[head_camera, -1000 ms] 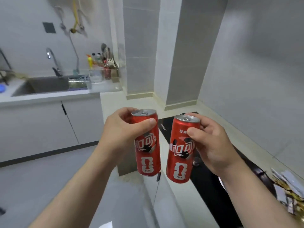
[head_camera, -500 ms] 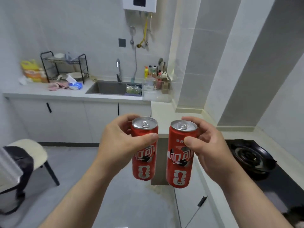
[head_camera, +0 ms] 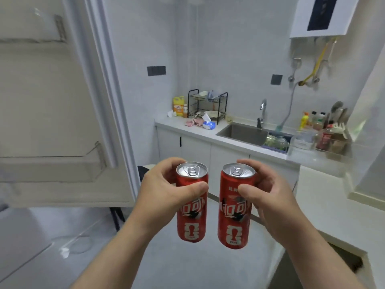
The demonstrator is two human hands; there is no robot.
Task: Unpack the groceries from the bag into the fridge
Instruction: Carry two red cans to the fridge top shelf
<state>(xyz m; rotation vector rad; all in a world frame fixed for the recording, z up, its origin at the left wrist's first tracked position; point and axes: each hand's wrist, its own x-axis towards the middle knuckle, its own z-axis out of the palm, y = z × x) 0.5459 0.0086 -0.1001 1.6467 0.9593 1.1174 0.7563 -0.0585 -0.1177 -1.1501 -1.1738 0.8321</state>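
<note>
- At chest height, over the grey floor, the person held two red cans side by side, both upright and a little apart, not touching.
- The left hand [head_camera: 166, 188] was wrapped round the upper part of the left can [head_camera: 191, 217], thumb across the front and fingers curled behind.
- The right hand [head_camera: 268, 197] gripped the right can [head_camera: 234, 222] in the same way. Both pull tabs looked sealed.
- Off to the left stood the open fridge door [head_camera: 62, 122], its inner side turned to the room. It had a clear lower door shelf [head_camera: 52, 167] and an upper door shelf [head_camera: 31, 36], both blurred.
- The fridge's main compartment and the grocery bag were out of sight from where the view fell.
- Behind the cans ran a counter with a sink [head_camera: 241, 134] and a black dish rack [head_camera: 206, 105], well apart from the hands.
- As I judged it, the step in hand was carrying the cans to the fridge. Neither had yet been set down.
- The next move seemed to call for swinging both cans left and lifting their bases over the shelf rail. They would need to stand upright behind it before the fingers let go, probably one can at a time.
</note>
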